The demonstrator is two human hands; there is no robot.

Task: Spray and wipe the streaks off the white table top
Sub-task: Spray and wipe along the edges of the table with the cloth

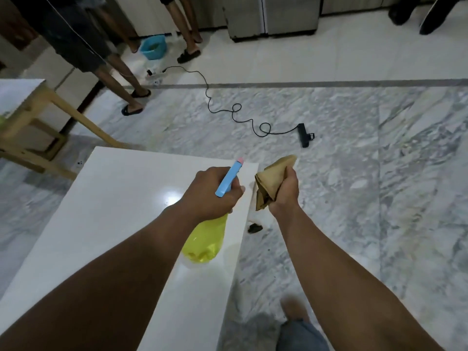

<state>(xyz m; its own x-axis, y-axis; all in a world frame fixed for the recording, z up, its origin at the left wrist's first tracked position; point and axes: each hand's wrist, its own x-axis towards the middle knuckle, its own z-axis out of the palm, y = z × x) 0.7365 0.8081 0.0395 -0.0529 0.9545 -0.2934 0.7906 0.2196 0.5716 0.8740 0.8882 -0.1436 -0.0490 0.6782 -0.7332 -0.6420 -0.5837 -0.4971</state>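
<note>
Left hand [210, 191] grips the spray bottle [206, 239] over the bench's [101, 211] right edge, nozzle aimed forward, probably to spray; right hand [285, 191] clutches the cloth [271, 181], ready to wipe.

A black cable [222, 107] snakes across the grey marble floor [354, 173] to a black device [304, 135], with a blue basin [152, 47] beyond. Bystanders' legs [121, 79] (in sandals) stand near a wooden-legged table [38, 115].
</note>
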